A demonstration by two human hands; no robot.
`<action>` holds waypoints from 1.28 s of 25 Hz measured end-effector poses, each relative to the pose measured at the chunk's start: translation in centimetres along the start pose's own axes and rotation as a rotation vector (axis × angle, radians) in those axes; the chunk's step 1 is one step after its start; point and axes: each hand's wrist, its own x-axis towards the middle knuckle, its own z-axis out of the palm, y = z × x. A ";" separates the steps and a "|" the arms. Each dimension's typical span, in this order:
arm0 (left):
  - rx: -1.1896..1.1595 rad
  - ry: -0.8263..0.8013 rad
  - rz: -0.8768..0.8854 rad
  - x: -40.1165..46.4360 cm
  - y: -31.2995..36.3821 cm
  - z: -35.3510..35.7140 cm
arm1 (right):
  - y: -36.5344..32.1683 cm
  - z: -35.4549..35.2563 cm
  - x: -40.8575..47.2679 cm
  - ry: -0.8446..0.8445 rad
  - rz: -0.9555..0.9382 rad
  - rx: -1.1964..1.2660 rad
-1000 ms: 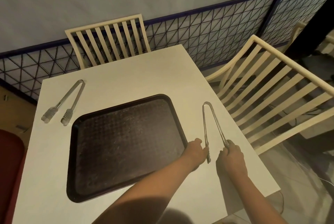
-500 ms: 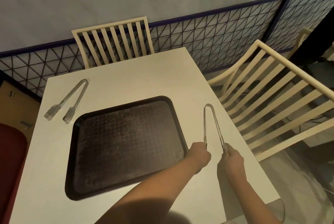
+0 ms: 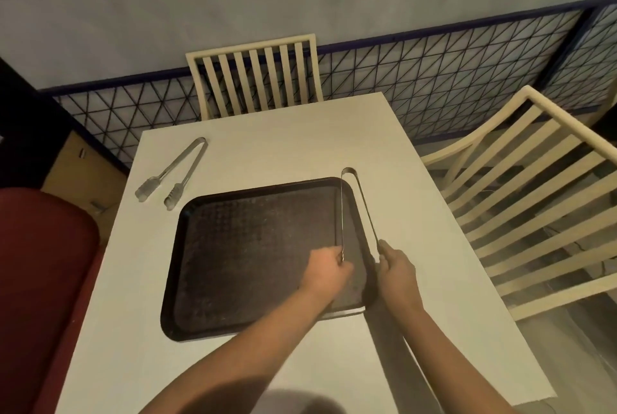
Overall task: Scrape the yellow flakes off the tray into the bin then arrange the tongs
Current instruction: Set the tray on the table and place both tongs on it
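We are pinching each springy, slippery arm of the long thin metal tongs (image 3: 356, 210) near its tip, left hand (image 3: 329, 268) and right hand (image 3: 397, 271), over the dark brown plastic tray (image 3: 187, 263)

Eatery dining area: white table (image 3: 417, 246), slatted cream chairs (image 3: 257, 79), dark serving tray (image 3: 253, 263), tongs (image 3: 172, 174), red seat (image 3: 40, 263), mesh partition (image 3: 450, 79) along wall.

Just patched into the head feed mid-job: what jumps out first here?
Both hands hold one pair of tongs over the right edge of the dark tray: left hand on one arm, right hand on the other. A second pair of tongs lies on the white table by the tray's far-left corner.
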 end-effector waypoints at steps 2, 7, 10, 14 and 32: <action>0.013 0.017 -0.030 -0.3 -1.4 -1.1 | -1.0 1.6 -0.2 -0.036 -0.010 0.002; 0.077 0.024 -0.136 -0.7 -4.6 -2.4 | -1.5 4.8 -0.9 -0.142 0.006 -0.019; 0.076 0.020 -0.186 -0.7 -6.1 -2.5 | -1.3 6.2 -1.0 -0.185 0.016 -0.065; 0.050 0.020 -0.208 -0.3 -7.4 -2.4 | -1.5 7.1 -1.0 -0.217 -0.021 -0.108; -0.149 0.218 -0.260 1.6 -12.4 -10.7 | -9.5 10.5 1.3 -0.119 -0.246 -0.207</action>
